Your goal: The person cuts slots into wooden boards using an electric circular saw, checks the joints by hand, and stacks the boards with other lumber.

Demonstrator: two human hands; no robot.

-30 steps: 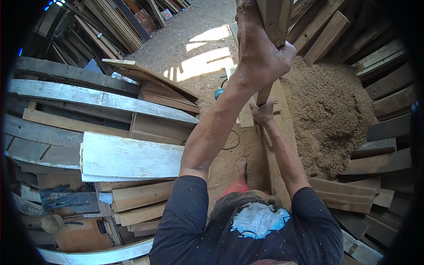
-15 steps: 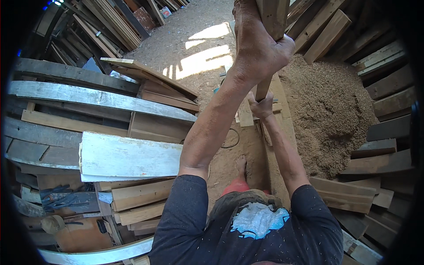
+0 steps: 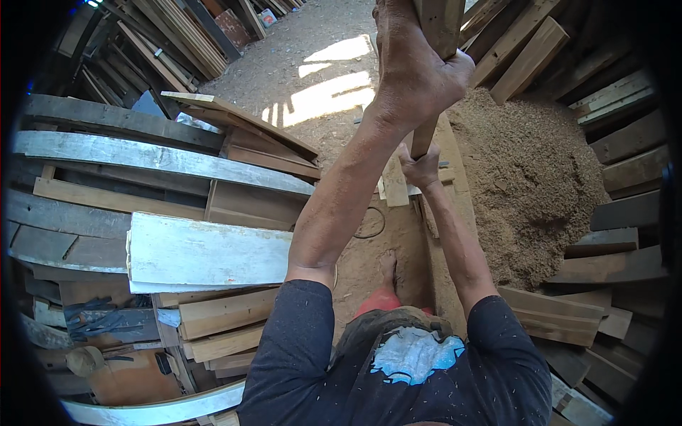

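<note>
A long squared wooden bar (image 3: pixel 440 27) stretches from the top edge down toward the middle of the view. My left hand (image 3: pixel 420 67) is raised close to the camera and wrapped round the bar's upper part; its fingertips are partly cut off or hidden. Lower in the picture, my right hand (image 3: pixel 420 168) closes round the other part of the same bar. Beneath that hand lie a pale board end (image 3: pixel 394 186) and a long plank-topped bench (image 3: pixel 462 177).
To the right, a large heap of sawdust (image 3: pixel 529 188) lies against stacked timber (image 3: pixel 625 170). Boards and a white-painted plank (image 3: pixel 209 250) crowd the left side, near my left elbow. A thin dark ring (image 3: pixel 369 223) lies on the dirt floor by my bare foot (image 3: pixel 388 266).
Both hands keep their hold on the wooden bar. My left forearm and the bar have shifted only very slightly.
</note>
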